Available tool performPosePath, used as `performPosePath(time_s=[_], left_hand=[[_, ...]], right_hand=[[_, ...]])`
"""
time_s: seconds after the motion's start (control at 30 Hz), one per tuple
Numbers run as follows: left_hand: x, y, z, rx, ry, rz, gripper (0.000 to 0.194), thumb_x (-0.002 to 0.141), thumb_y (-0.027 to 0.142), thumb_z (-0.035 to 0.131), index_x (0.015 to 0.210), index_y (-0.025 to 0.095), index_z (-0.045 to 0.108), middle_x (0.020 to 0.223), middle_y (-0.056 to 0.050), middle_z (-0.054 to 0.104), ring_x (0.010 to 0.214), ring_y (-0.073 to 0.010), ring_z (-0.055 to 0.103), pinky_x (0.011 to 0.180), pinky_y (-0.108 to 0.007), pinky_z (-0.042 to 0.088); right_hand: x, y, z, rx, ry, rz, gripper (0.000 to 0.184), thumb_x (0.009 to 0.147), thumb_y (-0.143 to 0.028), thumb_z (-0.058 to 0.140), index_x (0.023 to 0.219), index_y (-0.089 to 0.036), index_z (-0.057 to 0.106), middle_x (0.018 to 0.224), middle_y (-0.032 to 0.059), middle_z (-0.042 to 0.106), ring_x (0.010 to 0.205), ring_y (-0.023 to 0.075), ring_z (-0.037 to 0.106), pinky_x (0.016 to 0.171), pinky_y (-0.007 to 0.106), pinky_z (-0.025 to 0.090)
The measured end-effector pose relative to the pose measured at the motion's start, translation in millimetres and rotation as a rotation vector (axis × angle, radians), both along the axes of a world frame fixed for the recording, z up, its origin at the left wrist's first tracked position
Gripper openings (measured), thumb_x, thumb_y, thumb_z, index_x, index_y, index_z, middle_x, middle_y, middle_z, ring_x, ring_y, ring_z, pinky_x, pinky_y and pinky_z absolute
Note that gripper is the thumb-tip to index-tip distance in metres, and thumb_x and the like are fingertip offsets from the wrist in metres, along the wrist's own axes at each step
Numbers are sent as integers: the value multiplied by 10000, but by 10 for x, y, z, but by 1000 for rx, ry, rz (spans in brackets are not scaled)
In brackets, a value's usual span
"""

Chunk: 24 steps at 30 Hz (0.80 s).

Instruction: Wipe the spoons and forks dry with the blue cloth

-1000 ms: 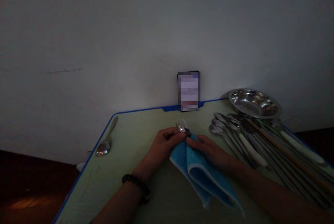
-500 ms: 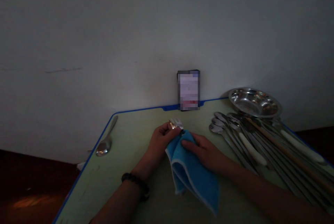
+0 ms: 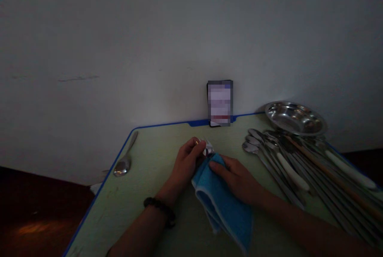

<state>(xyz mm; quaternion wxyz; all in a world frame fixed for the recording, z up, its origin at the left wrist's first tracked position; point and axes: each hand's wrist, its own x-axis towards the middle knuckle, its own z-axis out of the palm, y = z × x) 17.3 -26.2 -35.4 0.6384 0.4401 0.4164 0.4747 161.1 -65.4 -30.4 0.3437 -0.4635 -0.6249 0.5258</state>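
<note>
My left hand, with a dark beaded bracelet at the wrist, is closed on the head of a metal fork, thumb across its side. The tines point up and away. A blue cloth with a pale edge is wrapped around the lower part of the fork, so its handle is hidden. My right hand grips the cloth just below the fork's head, thumb on top. The cloth's free corners hang down toward me, over the table.
A spoon lies at the table's left edge. On the right, several spoons, forks and chopsticks lie in a pile, some with white handles. A steel bowl sits behind them. A phone leans against the wall on the blue-edged table.
My left fingers have shifted up onto the fork's head, which now shows less. The cloth has swung and hangs lower and straighter below my right hand. The view has turned slightly left.
</note>
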Motion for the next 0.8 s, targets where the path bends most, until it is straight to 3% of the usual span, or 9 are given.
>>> performPosePath(time_s=[0.4, 0.63, 0.8], left_hand=[[-73, -12, 67, 18, 14, -226, 234, 724, 306, 651, 617, 149, 515, 579, 41, 509, 528, -69, 438, 505, -178, 335], [-51, -13, 43, 22, -18, -227, 249, 741, 309, 637, 608, 152, 495, 571, 47, 495, 519, -65, 430, 512, -178, 342], [-36, -3, -7, -66, -70, -165, 264, 724, 323, 652, 602, 154, 490, 564, 51, 500, 505, -63, 441, 500, -177, 341]], right_hand=[[6, -37, -41, -37, 58, -5, 368, 851, -495, 395, 770, -164, 536, 700, -21, 498, 657, 106, 447, 619, 231, 368], [15, -31, -34, -88, 111, -21, 346, 845, -480, 410, 727, -169, 508, 659, -30, 440, 624, 102, 412, 589, 226, 350], [34, -22, -7, -88, 84, -52, 293, 844, -416, 416, 715, -176, 523, 657, -23, 465, 648, 123, 440, 635, 245, 357]])
